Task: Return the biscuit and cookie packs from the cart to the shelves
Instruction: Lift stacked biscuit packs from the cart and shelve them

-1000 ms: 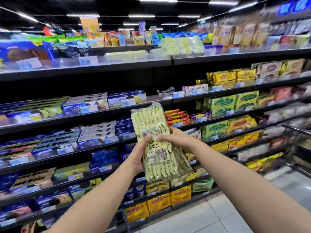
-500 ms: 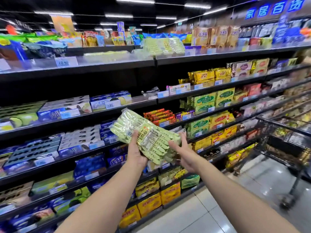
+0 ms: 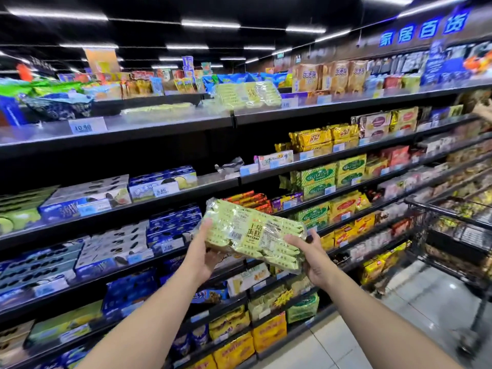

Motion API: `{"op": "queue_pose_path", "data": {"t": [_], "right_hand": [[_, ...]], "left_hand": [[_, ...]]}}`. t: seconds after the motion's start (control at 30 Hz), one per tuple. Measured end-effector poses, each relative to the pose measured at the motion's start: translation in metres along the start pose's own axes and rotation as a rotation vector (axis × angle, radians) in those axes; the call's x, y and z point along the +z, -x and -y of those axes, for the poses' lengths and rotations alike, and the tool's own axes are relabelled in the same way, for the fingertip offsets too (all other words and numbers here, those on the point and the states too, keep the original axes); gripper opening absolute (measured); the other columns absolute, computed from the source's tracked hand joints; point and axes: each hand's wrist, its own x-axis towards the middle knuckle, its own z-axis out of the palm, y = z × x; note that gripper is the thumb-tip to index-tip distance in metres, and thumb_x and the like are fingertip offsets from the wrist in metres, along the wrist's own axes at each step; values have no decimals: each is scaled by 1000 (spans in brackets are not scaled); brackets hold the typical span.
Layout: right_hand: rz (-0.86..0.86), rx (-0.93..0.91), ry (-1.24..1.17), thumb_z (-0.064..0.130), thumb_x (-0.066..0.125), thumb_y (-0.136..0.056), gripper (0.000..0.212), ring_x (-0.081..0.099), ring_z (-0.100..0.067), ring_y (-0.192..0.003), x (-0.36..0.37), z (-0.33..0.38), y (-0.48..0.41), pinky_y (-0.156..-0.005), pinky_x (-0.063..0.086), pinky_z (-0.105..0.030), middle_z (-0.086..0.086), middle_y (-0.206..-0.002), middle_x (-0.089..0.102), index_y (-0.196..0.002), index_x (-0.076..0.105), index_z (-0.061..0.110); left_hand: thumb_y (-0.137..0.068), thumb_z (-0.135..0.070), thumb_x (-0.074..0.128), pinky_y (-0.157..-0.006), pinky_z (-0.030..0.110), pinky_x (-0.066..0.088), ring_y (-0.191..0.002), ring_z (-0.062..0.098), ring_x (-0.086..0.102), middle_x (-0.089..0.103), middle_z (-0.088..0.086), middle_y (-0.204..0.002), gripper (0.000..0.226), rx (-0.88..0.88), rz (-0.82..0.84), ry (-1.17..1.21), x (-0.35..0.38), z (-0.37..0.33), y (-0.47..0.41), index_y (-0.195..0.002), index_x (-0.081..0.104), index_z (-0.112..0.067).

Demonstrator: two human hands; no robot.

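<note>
Blue lit sign [image 3: 423, 29], ceiling strip lights [image 3: 210, 23], pale floor tiles [image 3: 420, 307]

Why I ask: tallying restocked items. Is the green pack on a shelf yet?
No: the left hand and right hand hold the green pack in the air, in front of the shelves.

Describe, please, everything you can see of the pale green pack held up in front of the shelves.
The pale green pack is a glossy clear-plastic bag of long, slim wrapped pieces lying side by side. A white label with a barcode and dark characters faces the camera. It lies lengthwise, tilted down to the right, in the air before the shelves. The left hand grips its left end, thumb on top; the right hand holds its right end.
</note>
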Motion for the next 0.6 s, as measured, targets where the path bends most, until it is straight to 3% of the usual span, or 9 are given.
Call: {"op": "queue_pose_path", "data": {"t": [0.1,0.17,0.23,0.33,0.4,0.5,0.6], "right_hand": [[-31,12,88,68,94,-25,132,53,-26,-123,-17,24,-19,-107,45,-54,0,-134,53,-139,43,26],[-44,5,108,70,93,-23,120,61,-27,-113,-29,45,-35,-98,51,-57,0,-122,61,-125,51,23],[-26,-34,137,70,93,-29,129,61,-30,-117,-37,71,-52,-102,48,-57,-6,-130,63,-138,50,17],[64,-96,193,78,87,-34,128,51,-28,-131,-40,114,-75,-111,40,-55,-4,-146,54,-144,51,23],[133,-111,248,83,83,-40,120,47,-24,-133,-34,143,-85,-116,34,-53,2,-145,53,-141,54,25],[277,-136,328,84,81,-44,103,47,-15,-128,-16,182,-98,-117,31,-49,14,-132,57,-130,61,31],[402,-202,359,77,83,-51,76,54,1,-111,8,223,-109,-99,40,-34,28,-108,67,-113,67,36]], "left_hand": [[-72,-43,84,-72,41,61,-98,33,74,75,15,-109,64,-38,35,-93,14,-11,-10,-123,62,-10],[-70,-38,86,-78,42,61,-104,33,72,74,16,-112,67,-53,51,-152,30,-22,-18,-125,62,-8],[-69,-34,87,-85,44,59,-109,33,70,73,18,-116,67,-31,66,-176,48,-34,-26,-125,62,-7],[-76,-32,83,-82,43,61,-109,33,70,74,16,-114,56,96,81,-184,81,-56,-35,-122,64,-7],[-87,-30,76,-83,42,60,-106,30,71,75,12,-112,42,195,78,-202,105,-76,-40,-122,65,-9],[-93,-26,71,-80,41,61,-99,26,74,76,11,-108,31,329,35,-227,133,-115,-44,-118,67,-9],[-91,-27,72,-84,44,61,-99,27,74,75,13,-111,32,457,7,-268,147,-157,-43,-117,68,-10]]}}
